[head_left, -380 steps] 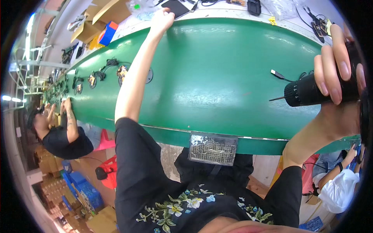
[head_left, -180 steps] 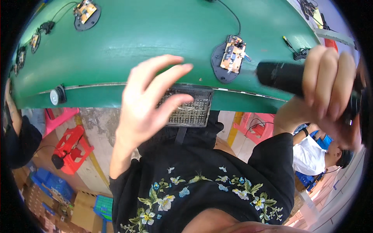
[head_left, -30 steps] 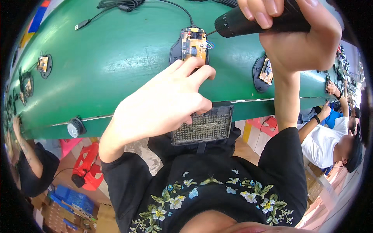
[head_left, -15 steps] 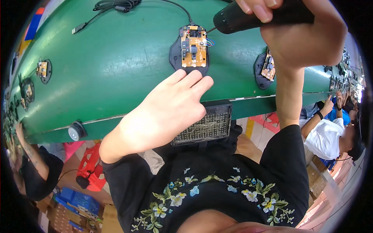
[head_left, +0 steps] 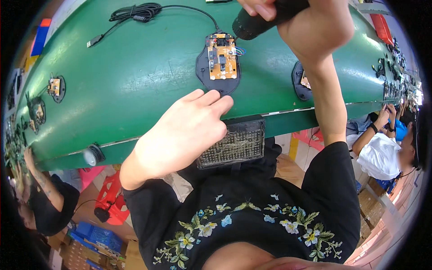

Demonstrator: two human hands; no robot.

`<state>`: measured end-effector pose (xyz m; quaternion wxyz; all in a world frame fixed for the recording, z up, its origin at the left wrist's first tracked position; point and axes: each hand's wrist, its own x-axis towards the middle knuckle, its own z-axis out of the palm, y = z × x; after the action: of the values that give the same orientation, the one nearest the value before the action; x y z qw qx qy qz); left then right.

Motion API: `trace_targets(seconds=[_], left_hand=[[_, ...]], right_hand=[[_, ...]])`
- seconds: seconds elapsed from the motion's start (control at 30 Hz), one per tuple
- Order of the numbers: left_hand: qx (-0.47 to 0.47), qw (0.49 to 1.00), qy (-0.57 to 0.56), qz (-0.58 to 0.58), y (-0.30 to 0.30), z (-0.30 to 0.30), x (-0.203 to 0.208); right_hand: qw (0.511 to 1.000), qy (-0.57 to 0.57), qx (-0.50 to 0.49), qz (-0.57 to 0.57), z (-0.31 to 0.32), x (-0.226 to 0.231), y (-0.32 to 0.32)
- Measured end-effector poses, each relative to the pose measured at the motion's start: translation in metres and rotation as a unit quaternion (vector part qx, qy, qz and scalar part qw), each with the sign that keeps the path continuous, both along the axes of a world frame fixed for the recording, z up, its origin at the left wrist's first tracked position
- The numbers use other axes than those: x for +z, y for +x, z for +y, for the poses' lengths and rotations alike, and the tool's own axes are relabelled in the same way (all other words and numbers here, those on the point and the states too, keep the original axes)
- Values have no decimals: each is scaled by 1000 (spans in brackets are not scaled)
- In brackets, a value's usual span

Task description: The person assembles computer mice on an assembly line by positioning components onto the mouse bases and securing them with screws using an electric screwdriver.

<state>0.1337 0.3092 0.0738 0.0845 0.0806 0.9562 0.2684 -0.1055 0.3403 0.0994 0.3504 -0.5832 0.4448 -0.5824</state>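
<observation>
Head view. A part-assembled computer mouse (head_left: 219, 60), its black base (head_left: 220, 86) carrying a tan circuit board (head_left: 228, 68), lay on the green tabletop (head_left: 135, 94), its cable (head_left: 189, 7) leading off at the far end. The unit was judged light, its base stiff and rather smooth, its board and thin coloured wires (head_left: 241, 51) fragile; the base's bare rim offered the safest hold. The left hand (head_left: 185, 128) lay at the near end, fingers bent; whether they touched the rim could not be told. The right hand (head_left: 310, 29), beyond and to the right, was wrapped around a black electric screwdriver (head_left: 258, 21), its nose just beside the board's far right corner.
</observation>
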Motion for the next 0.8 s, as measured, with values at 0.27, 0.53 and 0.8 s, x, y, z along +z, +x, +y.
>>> trace_targets(seconds=[0.27, 0.53, 0.8], left_hand=[[-23, 988, 152, 0, -11, -11, -8], [92, 925, 367, 36, -17, -27, -11], [241, 916, 252, 199, -27, -24, -28]], right_hand=[[996, -29, -37, -70, 17, 8, -4], [989, -73, 9, -125, 40, 23, -5], [985, -103, 45, -128, 61, 43, -20]])
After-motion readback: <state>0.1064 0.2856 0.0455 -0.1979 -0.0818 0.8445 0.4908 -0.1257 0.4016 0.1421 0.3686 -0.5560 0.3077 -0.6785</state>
